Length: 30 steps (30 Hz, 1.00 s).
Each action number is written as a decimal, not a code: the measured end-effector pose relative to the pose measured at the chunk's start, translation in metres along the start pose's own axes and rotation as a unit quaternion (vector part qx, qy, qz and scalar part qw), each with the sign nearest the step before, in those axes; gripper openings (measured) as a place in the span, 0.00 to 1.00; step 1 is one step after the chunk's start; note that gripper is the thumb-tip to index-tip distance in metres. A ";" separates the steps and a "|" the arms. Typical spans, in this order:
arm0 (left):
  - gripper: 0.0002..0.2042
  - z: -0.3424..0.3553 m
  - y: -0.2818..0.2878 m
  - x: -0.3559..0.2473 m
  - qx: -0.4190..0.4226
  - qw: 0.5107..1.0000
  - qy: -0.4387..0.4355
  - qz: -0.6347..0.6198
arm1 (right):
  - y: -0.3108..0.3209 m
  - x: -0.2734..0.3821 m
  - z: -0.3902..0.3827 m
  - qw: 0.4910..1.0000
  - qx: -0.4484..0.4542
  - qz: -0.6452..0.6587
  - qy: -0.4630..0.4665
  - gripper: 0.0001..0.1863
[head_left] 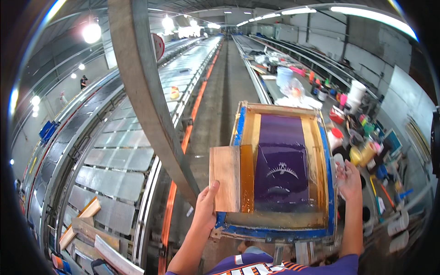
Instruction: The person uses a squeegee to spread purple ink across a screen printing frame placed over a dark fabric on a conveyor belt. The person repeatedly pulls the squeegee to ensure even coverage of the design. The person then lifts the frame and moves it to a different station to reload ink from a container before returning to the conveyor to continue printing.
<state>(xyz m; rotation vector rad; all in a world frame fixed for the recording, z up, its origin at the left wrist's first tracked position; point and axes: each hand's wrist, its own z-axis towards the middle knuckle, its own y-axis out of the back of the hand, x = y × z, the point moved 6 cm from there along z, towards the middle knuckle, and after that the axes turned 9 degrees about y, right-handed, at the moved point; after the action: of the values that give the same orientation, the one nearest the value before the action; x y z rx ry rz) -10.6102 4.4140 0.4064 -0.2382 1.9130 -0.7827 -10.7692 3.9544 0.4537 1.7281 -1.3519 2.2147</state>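
Note:
In my left hand [207,205] is a squeegee with a wooden handle [224,179] and an amber blade. Its fingers are closed round the wood, thumb on the front face, and the blade overlaps the left side of a screen printing frame [331,204]. The frame has wooden sides edged in blue. Purple ink [280,176] covers the middle of its mesh, where a pale curved, spiky design shows. Beside the frame's right edge, my right hand [349,181] is closed on a small translucent whitish piece [339,160], whose kind I cannot make out.
A slanting metal post [146,91] stands left of the frame. Long printing tables [114,174] run away on the left, with wooden-handled squeegees [82,222] at the near end. Tubs, bottles and a white bucket [356,91] crowd the right side. A walkway [222,78] leads down the middle.

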 end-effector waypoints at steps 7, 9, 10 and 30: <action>0.20 0.150 -0.027 -0.048 -0.015 1.000 -0.004 -0.006 | -0.052 -0.028 0.175 0.998 0.010 -0.017 -0.063 0.17; 0.18 0.190 -0.017 -0.052 -0.045 0.999 -0.004 -0.015 | -0.070 -0.045 0.228 0.996 0.041 -0.032 -0.070 0.16; 0.17 0.209 -0.014 -0.055 -0.053 0.998 0.000 -0.021 | -0.077 -0.056 0.254 0.995 0.041 -0.026 -0.086 0.15; 0.23 0.740 -0.094 -0.197 0.028 0.999 0.017 0.044 | -0.141 -0.156 0.698 0.995 -0.090 -0.030 -0.029 0.17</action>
<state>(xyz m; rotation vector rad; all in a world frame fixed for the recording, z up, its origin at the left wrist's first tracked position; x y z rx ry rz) -9.8932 4.1299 0.4042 -0.1065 1.9166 -0.7837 -10.0969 3.6750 0.4208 1.7575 -1.4428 1.9581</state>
